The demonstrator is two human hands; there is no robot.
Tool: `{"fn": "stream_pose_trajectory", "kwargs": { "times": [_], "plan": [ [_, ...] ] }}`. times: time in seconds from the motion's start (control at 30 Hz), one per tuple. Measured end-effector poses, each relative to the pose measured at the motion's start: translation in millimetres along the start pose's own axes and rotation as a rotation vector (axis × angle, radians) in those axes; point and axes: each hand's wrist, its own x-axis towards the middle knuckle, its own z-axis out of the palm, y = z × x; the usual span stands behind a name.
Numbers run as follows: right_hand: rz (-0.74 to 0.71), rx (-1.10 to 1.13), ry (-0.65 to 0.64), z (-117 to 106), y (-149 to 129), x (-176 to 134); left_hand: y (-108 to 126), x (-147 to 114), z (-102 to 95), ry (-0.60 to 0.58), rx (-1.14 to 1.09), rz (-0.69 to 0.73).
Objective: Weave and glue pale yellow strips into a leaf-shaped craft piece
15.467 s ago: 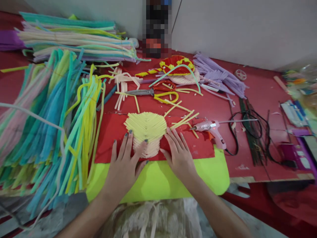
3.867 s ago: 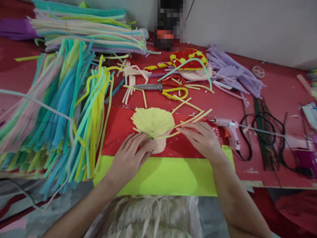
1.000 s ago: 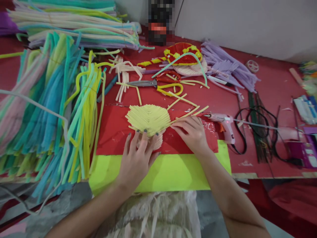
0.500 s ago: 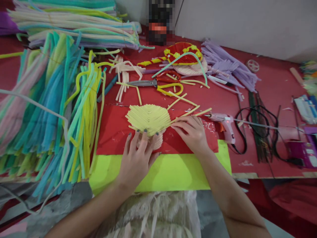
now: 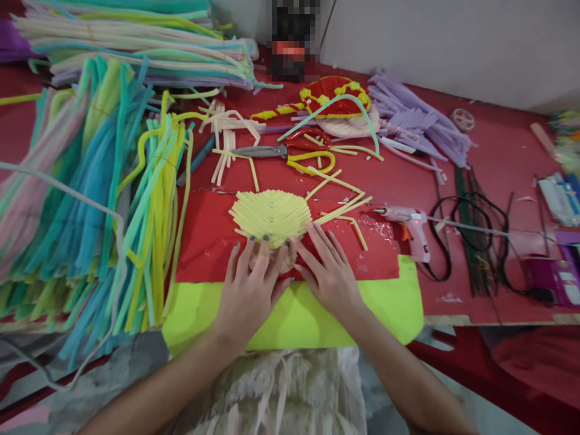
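A pale yellow leaf-shaped piece (image 5: 272, 211), made of pipe cleaners laid in slanting rows, lies on the red sheet (image 5: 203, 241). My left hand (image 5: 251, 281) rests with spread fingers on its lower edge. Flat at the piece's lower right edge is my right hand (image 5: 328, 266), its fingers stretched out and holding nothing. Under the fingers part of a paler pinkish backing shows; the rest is hidden. Loose yellow pipe cleaners (image 5: 347, 208) lie just right of the piece. A pink glue gun (image 5: 414, 226) sits further right.
Bundles of coloured pipe cleaners (image 5: 93, 175) fill the left side. Scissors (image 5: 263, 151) with red and yellow handles lie beyond the piece. Behind them are a red and yellow ornament (image 5: 335, 96) and purple pipe cleaners (image 5: 421, 115). Black cable (image 5: 492, 214) loops at right.
My right hand has let go of the yellow pipe cleaner and moved left to the piece's edge. A bent yellow length now lies on the red sheet. My left hand stays in place.
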Motion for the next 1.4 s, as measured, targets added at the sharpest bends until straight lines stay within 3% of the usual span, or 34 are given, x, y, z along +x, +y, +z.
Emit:
{"fn": "stream_pose_trajectory", "kwargs": {
  "times": [0.13,0.77,1.1,1.4],
  "plan": [
    [0.021,-0.016,-0.067,1.2,-1.0,0.7,-0.7,-1.0,0.9,-0.015,-0.016,-0.003],
    [-0.018,-0.018,-0.103,2.2,-1.9,1.5,-6.1,-6.4,0.5,0.025,-0.107,0.003],
    [-0.055,-0.036,-0.106,-1.0,-6.2,2.7,-32.1,-9.9,-2.3,0.017,-0.186,0.064],
    [-0.08,-0.065,-0.102,0.7,-7.3,3.2,-43.5,-7.1,-6.6,-0.001,-0.067,0.188]
  ]
}}
